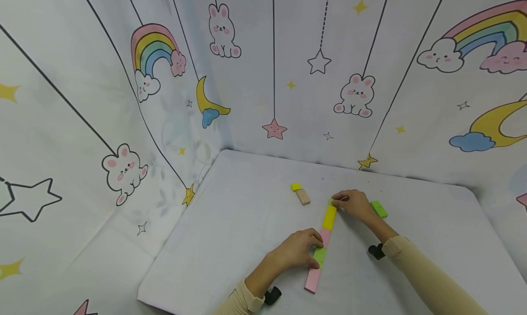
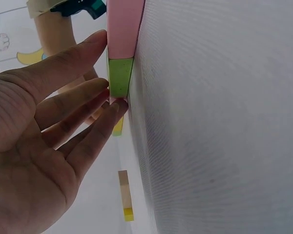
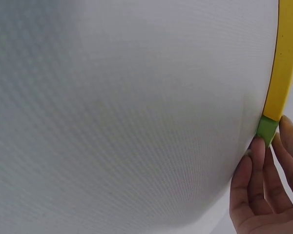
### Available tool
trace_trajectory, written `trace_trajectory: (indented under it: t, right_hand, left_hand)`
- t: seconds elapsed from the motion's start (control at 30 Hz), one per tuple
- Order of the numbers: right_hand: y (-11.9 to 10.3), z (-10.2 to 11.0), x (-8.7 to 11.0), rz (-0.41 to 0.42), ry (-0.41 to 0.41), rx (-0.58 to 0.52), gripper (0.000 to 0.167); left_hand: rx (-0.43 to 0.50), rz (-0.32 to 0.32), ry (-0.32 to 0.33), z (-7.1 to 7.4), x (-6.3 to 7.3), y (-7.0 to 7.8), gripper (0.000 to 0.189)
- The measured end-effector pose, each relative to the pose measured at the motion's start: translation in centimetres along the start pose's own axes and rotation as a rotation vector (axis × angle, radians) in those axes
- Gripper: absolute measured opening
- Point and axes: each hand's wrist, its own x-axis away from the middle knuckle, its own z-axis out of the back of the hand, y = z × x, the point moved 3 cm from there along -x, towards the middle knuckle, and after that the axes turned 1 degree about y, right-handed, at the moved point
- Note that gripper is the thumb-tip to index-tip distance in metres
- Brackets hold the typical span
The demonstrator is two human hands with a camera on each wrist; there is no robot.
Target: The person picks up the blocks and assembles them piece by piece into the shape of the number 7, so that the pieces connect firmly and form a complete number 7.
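Observation:
A straight row of coloured blocks runs away from me on the white table [image 1: 230, 223]. From the near end come a pink block [image 1: 313, 280], a green block [image 1: 320, 257], a second pink block [image 1: 325, 237], a long yellow block [image 1: 329, 218] and a small green block [image 3: 267, 128]. My right hand [image 1: 354, 204] pinches that small green block at the far end, against the yellow one. Along the row's left side, my left hand [image 1: 294, 251] touches the blocks around the nearer green one, its thumb and fingers fairly straight.
Left of the row's far end lie a small yellow block [image 1: 296, 187] and a plain wooden block [image 1: 303, 197], end to end. Green blocks [image 1: 379, 209] rest beyond my right forearm. A patterned cloth backdrop [image 1: 255, 77] rises behind the table's far edge.

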Motion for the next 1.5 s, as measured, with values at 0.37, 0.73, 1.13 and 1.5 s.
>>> trace_trajectory:
  t: [0.37,0.73,1.13,1.5]
  right_hand:
    - [0.0,0.0,0.1,-0.005,-0.001,-0.006,0.022]
    - [0.4,0.5,0.1,0.052,0.056,-0.016,0.025]
    - [1.3,2.8,0.9,0.09,0.174,0.015,0.028]
    - [3.4,5.0,1.9,0.007,0.174,0.12,0.028]
  left_hand:
    - [-0.023,-0.018,0.007,-0.1,0.1,-0.1,0.055]
    - [-0.019,-0.006,-0.008,0.2,0.1,0.1,0.056]
    - [-0.02,-0.018,0.001,0.4,0.3,0.4,0.055]
    - [-0.006,-0.002,-0.014,0.4,0.3,0.4,0.055]
